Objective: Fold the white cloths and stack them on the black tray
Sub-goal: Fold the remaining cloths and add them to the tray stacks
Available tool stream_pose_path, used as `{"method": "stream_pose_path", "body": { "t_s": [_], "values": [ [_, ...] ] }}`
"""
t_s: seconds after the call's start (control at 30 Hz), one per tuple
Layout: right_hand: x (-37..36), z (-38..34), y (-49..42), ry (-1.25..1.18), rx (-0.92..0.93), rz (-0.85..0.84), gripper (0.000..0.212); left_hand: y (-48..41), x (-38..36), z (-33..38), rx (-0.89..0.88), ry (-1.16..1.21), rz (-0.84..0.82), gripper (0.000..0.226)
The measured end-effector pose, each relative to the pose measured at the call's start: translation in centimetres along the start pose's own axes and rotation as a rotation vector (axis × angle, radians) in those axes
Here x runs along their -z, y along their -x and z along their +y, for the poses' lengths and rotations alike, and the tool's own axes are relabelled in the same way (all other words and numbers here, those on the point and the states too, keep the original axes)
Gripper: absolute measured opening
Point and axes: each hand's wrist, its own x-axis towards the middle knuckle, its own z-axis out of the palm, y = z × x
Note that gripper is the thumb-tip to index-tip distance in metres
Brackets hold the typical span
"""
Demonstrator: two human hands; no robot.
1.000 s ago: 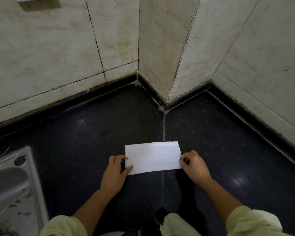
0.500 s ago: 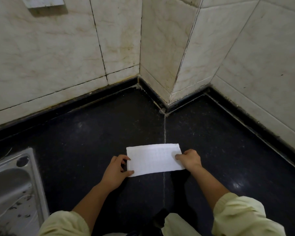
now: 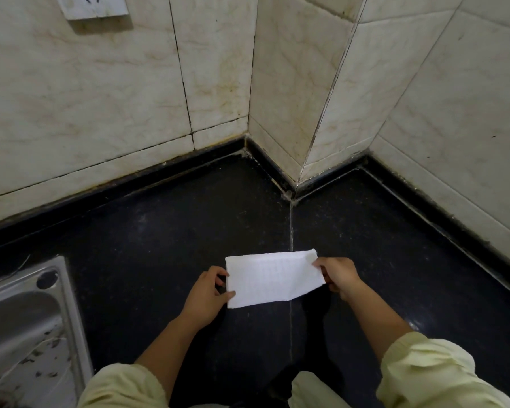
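White cloth (image 3: 273, 279), folded to a rectangle, lies on the black counter (image 3: 159, 245) across a seam. Left hand (image 3: 206, 295) pinches its left edge, thumb and fingers closed on it. Right hand (image 3: 339, 276) grips the right edge, that end lifted slightly; steel sink (image 3: 27, 325) well left.

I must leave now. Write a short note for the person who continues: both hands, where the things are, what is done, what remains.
Left hand: pinches the left edge of the white cloth.
Right hand: grips the right edge, which is lifted off the black counter.
Cloth: a folded rectangle lying across the counter seam, right of the steel sink.
Done: at least one fold, judging by its shape.
Left: probably bring the right edge over to the left, then stack it. No black tray or other cloths are in view.
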Motion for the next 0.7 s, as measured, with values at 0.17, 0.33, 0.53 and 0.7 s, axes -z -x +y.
{"method": "stream_pose_path", "body": {
  "t_s": [0.17,0.33,0.53,0.7],
  "values": [
    [-0.8,-1.6,1.9,0.022,0.212,-0.106,0.010,-0.1,-0.1,-0.1,-0.018,0.006,0.001,0.039],
    [-3.3,-2.5,3.4,0.096,0.321,-0.238,0.003,-0.1,-0.1,-0.3,-0.029,0.003,-0.001,0.040],
    [-8.0,-2.0,3.8,0.252,0.369,-0.276,0.021,-0.1,-0.1,-0.4,-0.035,0.012,-0.002,0.040],
    [-11.7,-0.8,3.4,0.334,0.336,-0.280,0.023,0.1,-0.1,-0.6,-0.054,0.066,-0.001,0.042]
  ]
}}
